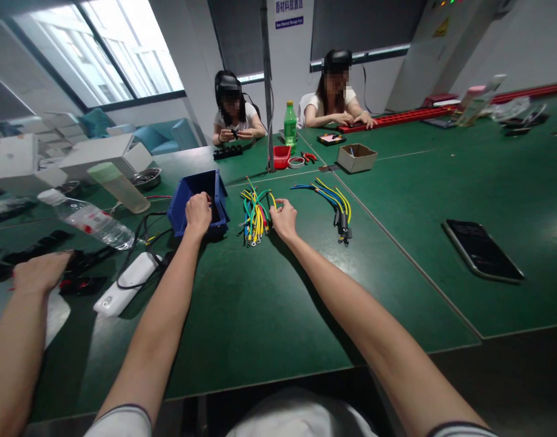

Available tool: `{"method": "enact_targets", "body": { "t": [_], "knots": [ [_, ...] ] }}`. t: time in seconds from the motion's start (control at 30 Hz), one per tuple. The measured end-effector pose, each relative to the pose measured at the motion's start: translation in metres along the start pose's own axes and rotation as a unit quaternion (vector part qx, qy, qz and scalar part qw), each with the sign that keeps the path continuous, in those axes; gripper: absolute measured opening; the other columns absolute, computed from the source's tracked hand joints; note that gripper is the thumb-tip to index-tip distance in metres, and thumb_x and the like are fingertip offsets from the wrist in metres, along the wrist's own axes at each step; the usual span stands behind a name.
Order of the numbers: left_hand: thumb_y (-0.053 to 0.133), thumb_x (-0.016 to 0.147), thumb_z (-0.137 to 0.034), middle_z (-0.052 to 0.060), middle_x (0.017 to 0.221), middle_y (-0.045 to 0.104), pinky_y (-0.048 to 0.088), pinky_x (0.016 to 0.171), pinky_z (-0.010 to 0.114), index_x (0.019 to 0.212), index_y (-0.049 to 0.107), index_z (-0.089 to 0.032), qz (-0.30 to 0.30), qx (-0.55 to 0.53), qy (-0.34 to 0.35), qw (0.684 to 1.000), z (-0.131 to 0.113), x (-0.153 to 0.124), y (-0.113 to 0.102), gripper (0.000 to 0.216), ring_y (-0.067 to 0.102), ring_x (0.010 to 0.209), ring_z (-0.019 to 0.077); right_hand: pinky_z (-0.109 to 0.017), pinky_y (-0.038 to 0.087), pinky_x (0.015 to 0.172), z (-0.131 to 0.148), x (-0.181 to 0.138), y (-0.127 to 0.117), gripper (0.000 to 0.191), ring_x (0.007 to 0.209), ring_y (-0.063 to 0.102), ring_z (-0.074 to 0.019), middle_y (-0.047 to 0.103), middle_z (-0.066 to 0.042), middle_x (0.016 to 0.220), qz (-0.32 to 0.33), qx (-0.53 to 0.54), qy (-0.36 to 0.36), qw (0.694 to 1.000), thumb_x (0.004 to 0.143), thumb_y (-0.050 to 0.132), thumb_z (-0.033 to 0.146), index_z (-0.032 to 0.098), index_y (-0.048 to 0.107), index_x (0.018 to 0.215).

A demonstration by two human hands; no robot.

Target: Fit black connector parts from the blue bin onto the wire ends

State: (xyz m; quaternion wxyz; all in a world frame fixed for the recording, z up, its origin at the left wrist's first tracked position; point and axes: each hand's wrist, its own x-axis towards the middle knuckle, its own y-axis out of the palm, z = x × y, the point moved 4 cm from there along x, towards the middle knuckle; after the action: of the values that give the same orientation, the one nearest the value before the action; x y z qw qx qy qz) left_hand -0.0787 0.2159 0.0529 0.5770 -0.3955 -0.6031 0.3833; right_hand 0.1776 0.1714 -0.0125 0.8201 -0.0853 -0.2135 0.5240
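Note:
My left hand [198,212] reaches into a blue plastic bin [175,209]; its fingertips are hidden, and what they touch inside does not show. My right hand [285,218] is closed in a pinch on a yellow wire [273,199] at the right side of a wire bundle. That bundle of green, yellow, blue and red wires [255,217] lies on the green table, with ring terminals at its near ends. To the right is a second group of yellow and blue wires [339,203] with black sleeves at their near ends.
A neighbour's hand [41,271] is at the far left, near a white power bank-like device [127,284] with black cables and a water bottle [93,218]. A phone [483,250] lies right. Beyond stand a cardboard box [356,159], a metal pole [268,91] and two seated people.

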Motion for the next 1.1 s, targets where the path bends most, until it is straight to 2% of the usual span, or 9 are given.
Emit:
{"method": "enact_targets", "body": {
  "t": [0.2,0.3,0.43,0.6,0.67,0.77,0.87,0.97,1.1],
  "knots": [
    [0.038,0.084,-0.010,0.012,0.099,0.067,0.044,0.079,0.034,0.099,0.063,-0.019,-0.015,-0.028,-0.037,0.999,-0.004,-0.007,-0.013,0.030,0.061,0.095,0.0273,-0.024,0.042,0.071,0.003,-0.006,-0.004,0.037,0.066,0.060,-0.0169,0.066,-0.003,0.068,0.004,-0.021,0.015,1.000,0.080,0.048,0.028,0.012,0.059,0.112],
    [0.035,0.082,-0.007,0.012,0.100,0.066,0.043,0.082,0.035,0.096,0.063,-0.018,-0.056,-0.041,-0.018,0.997,-0.007,-0.013,-0.022,0.032,0.059,0.098,0.0267,-0.024,0.042,0.072,0.002,-0.011,-0.005,0.038,0.066,0.060,-0.0167,0.065,-0.002,0.067,0.006,-0.026,0.012,1.000,0.081,0.046,0.028,0.011,0.058,0.113],
    [0.035,0.083,-0.008,0.012,0.102,0.064,0.040,0.088,0.035,0.095,0.061,-0.017,-0.117,-0.077,0.019,0.990,-0.012,-0.026,-0.029,0.030,0.055,0.102,0.0261,-0.025,0.043,0.075,0.002,-0.017,-0.004,0.041,0.068,0.061,-0.0168,0.065,-0.001,0.067,0.039,-0.033,-0.003,0.999,0.080,0.048,0.026,0.011,0.056,0.117],
    [0.039,0.083,-0.010,0.009,0.102,0.064,0.041,0.086,0.032,0.092,0.059,-0.018,-0.139,-0.147,-0.020,0.979,-0.008,-0.045,-0.025,0.024,0.056,0.100,0.0232,-0.028,0.044,0.083,0.003,-0.020,-0.009,0.048,0.077,0.063,-0.0182,0.068,-0.005,0.074,0.083,-0.049,0.029,0.995,0.075,0.055,0.023,0.009,0.055,0.121],
    [0.041,0.084,-0.013,0.009,0.102,0.064,0.042,0.084,0.031,0.091,0.059,-0.018,-0.134,-0.175,-0.044,0.974,-0.005,-0.052,-0.021,0.019,0.057,0.098,0.0223,-0.027,0.045,0.079,0.004,-0.021,-0.013,0.049,0.073,0.063,-0.0177,0.067,-0.004,0.069,0.100,-0.040,0.044,0.993,0.073,0.058,0.021,0.008,0.055,0.120],
    [0.044,0.086,-0.018,0.008,0.101,0.065,0.043,0.083,0.030,0.089,0.058,-0.018,-0.133,-0.210,-0.064,0.966,-0.003,-0.063,-0.016,0.014,0.059,0.095,0.0219,-0.025,0.047,0.062,0.003,-0.024,-0.018,0.049,0.055,0.059,-0.0152,0.062,0.001,0.056,0.139,-0.009,0.083,0.987,0.070,0.062,0.020,0.009,0.056,0.118],
    [0.047,0.085,-0.019,0.008,0.100,0.065,0.044,0.085,0.030,0.085,0.057,-0.019,-0.132,-0.248,-0.063,0.958,-0.002,-0.072,-0.013,0.010,0.060,0.096,0.0205,-0.020,0.041,0.046,0.004,-0.029,-0.022,0.031,0.043,0.051,-0.0109,0.056,0.003,0.049,0.183,0.045,0.126,0.974,0.070,0.063,0.019,0.010,0.062,0.100],
    [0.051,0.083,-0.019,0.008,0.097,0.066,0.045,0.086,0.029,0.077,0.055,-0.018,-0.146,-0.298,-0.072,0.940,0.003,-0.082,-0.011,0.007,0.061,0.095,0.0184,-0.017,0.037,0.041,0.004,-0.037,-0.025,0.008,0.041,0.048,-0.0072,0.053,0.002,0.050,0.217,0.109,0.156,0.957,0.074,0.060,0.017,0.011,0.061,0.078],
    [0.053,0.082,-0.019,0.007,0.092,0.066,0.046,0.086,0.028,0.073,0.053,-0.018,-0.184,-0.348,-0.045,0.918,0.006,-0.098,-0.013,0.009,0.062,0.093,0.0167,-0.015,0.035,0.039,0.001,-0.049,-0.034,0.005,0.042,0.047,-0.0056,0.053,0.001,0.053,0.230,0.163,0.181,0.942,0.076,0.058,0.017,0.013,0.057,0.074]
  ]
}}
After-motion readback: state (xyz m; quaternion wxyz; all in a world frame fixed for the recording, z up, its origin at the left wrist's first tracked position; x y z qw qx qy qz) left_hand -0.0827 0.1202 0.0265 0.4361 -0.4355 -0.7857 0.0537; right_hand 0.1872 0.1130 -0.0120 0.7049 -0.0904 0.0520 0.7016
